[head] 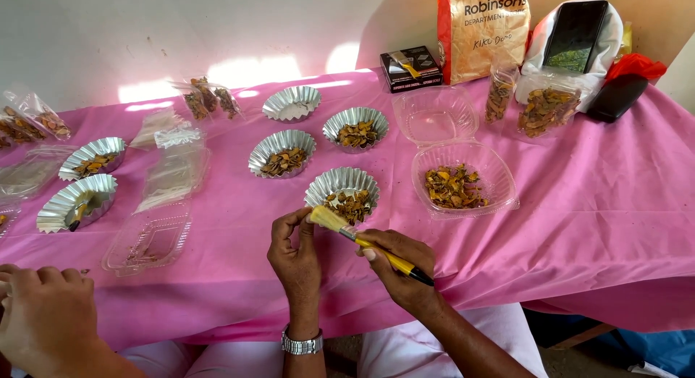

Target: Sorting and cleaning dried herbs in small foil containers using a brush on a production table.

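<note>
At a table (579,226) draped in pink cloth, a person's right hand (398,266) grips a yellow-handled brush (365,242) like a pen, fingers closed round the handle so that the pale bristles angle up and left onto whatever the left hand (295,256) holds. That left hand is raised on its wrist, thumb and fingertips pressed together at the bristle tip; the piece pinched there is too small to make out. A metal watch (302,343) circles the left wrist.

Both hands work just in front of a fluted foil cup (342,187) of brown and yellow dried chips, close enough that a piece can go from cup to fingers with little reach. Two more filled foil cups (282,153) and (355,127) sit behind it in a loose cluster, and an unfilled one (292,103) lies farther back. To the right, an open clear clamshell (463,179) holds a larger heap of the same chips, its lid thrown back toward the wall so the contents stay reachable. Clear bags (546,110) of chips stand upright against a propped phone (575,34) at the far right, beside a paper shopping bag (481,30) and a small black box (411,68).

On the left, further foil cups (76,203) and flat plastic packets (174,171) are spread along the cloth, and an empty clear tray (148,239) lies near the edge. Another person's hand (40,316) rests at the lower left corner, apart from the brushing.
</note>
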